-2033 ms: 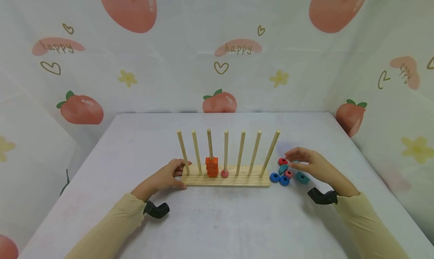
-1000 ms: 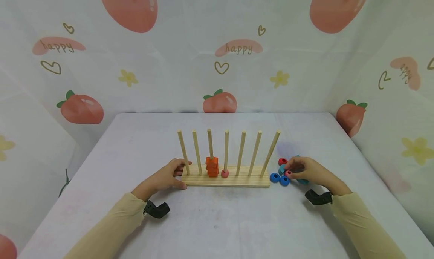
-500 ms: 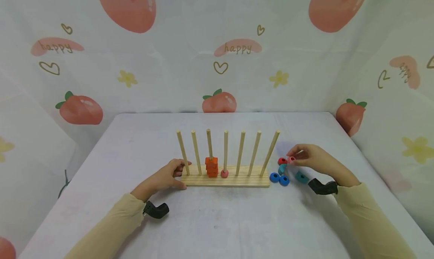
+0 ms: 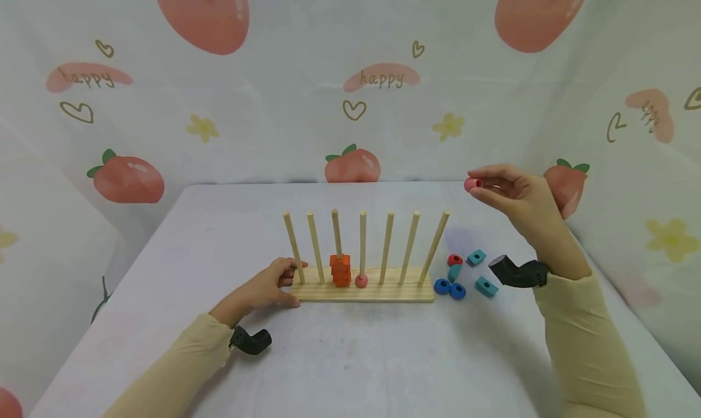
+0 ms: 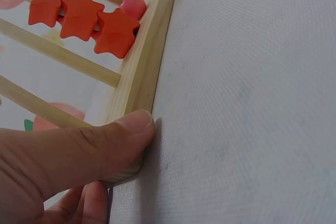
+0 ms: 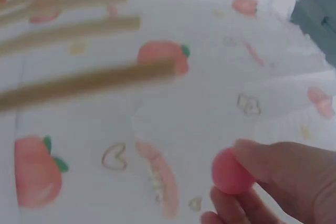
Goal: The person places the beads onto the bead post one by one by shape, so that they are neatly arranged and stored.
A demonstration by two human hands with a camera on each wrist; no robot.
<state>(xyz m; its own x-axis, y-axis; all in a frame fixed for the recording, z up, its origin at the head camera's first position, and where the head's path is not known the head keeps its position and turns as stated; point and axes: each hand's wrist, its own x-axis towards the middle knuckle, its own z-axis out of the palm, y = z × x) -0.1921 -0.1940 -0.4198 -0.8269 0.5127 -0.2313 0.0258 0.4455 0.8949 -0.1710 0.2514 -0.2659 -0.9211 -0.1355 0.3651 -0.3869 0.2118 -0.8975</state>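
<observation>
My left hand (image 4: 261, 288) grips the left end of a wooden peg board (image 4: 364, 294), thumb in front and fingers behind. Orange star beads (image 4: 341, 271) are stacked on the board's third peg from the left; in the left wrist view three stars (image 5: 116, 32) show. A pink round bead (image 4: 361, 280) sits at the foot of the middle peg. Raised above the table's right side, my right hand (image 4: 517, 202) pinches another pink bead (image 4: 472, 185) between thumb and fingers. The right wrist view also has this pink bead (image 6: 231, 171) at the fingertips.
Loose beads lie right of the board: a red bead (image 4: 454, 260), two blue beads (image 4: 457, 291), a teal half-round bead (image 4: 455, 272) and two teal rectangular beads (image 4: 486, 286). Several upright pegs (image 4: 436, 247) rise from the board. A patterned cloth hangs behind the table.
My right hand has picked a pink bead out of the loose pile and lifted it well above the table. The left hand stays on the board's end.
</observation>
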